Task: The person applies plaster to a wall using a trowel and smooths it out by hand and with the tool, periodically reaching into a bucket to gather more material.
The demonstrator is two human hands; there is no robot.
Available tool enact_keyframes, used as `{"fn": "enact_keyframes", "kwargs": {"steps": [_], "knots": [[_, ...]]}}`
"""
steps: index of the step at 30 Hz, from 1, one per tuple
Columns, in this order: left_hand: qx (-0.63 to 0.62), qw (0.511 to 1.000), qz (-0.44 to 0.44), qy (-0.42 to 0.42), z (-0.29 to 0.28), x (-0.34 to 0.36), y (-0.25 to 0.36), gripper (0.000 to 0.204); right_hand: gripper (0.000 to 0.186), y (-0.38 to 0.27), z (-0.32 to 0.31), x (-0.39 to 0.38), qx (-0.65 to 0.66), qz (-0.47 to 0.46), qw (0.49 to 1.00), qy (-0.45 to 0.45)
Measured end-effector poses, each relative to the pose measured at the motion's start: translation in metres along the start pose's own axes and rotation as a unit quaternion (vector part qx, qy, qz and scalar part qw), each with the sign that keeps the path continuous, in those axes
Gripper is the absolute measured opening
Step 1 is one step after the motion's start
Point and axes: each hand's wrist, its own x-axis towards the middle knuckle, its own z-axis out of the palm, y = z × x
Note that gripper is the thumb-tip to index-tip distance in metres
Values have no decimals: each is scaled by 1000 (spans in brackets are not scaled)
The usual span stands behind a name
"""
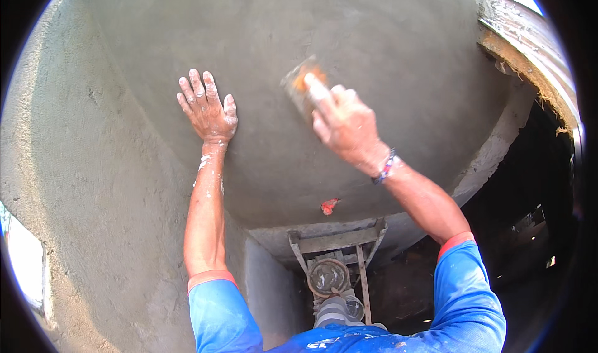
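Though smooth-looking, probably damp and easily dented: grey plastered wall (261, 141), filling most of view. Right hand (347, 126): closed on rectangular plastering float (294, 92), partly motion-blurred. Left hand (210, 112): splayed, seemingly flat against wall, grasping nothing. Float: slanted before upper-middle wall, right of left hand; contact unclear. Likely light, stiff, slippery when wet; best gripped by orange middle (301, 83), clear of rim.

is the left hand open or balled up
Open: the left hand shows its back, with fingers extended and the thumb held apart.
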Motion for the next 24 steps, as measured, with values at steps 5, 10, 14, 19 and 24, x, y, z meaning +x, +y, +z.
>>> {"fn": "enact_keyframes", "kwargs": {"steps": [5, 10, 14, 19, 24], "knots": [[-16, 1000, -8, -12, 2, -8, 11, 81, 64, 77, -69, 102, -40, 112, 986, 118], [-19, 1000, 2, 16, -3, 0, 7, 71, 67, 8, 40, 12, -86, -26, 996, 29], [-16, 1000, -13, -2, 7, -7, 10, 72, 62, -13, 85, -85, -57, -113, 985, -117], [-4, 1000, 0, 10, 7, -4, 6, 75, 67, 23, 0, -7, -21, -22, 999, 11], [-20, 1000, -20, -6, 6, -8, 16, 72, 59, 78, -35, 78, -83, 82, 985, 128]]}}
